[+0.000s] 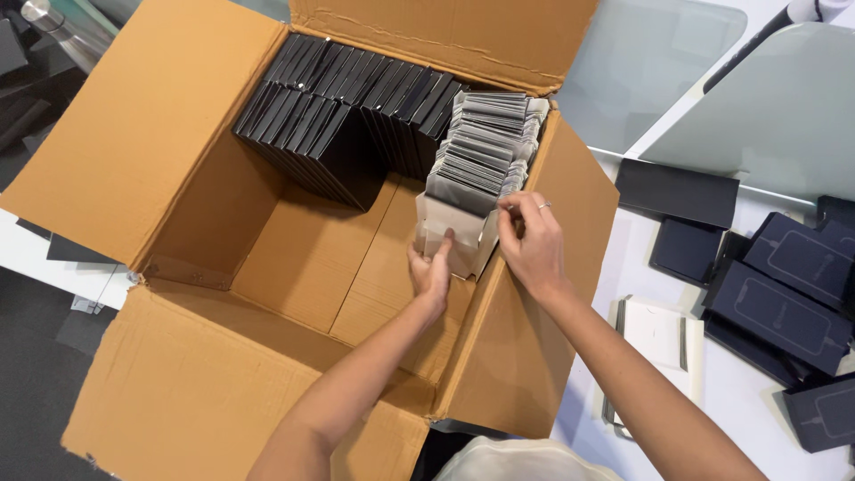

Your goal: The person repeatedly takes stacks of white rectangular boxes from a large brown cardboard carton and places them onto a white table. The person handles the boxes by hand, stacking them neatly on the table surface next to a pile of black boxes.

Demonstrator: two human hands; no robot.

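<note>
A big open cardboard box (160, 151) fills the view. Inside at the back stand rows of thin black flat boxes (343, 111). On the right inside sits a small white tray (445, 233) packed with several grey sleeved packets (485, 142) on edge. My left hand (432, 272) presses against the near end of the white tray, thumb up on its front wall. My right hand (533, 242), a ring on one finger, pinches the nearest packets at the tray's right corner.
To the right, on a white table (739, 392), lie dark flat boxes (788, 285), a black sleeve (677, 191) and a white booklet stack (659, 343). The carton's flaps spread out left, front and right. A metal bottle (53, 22) lies at top left.
</note>
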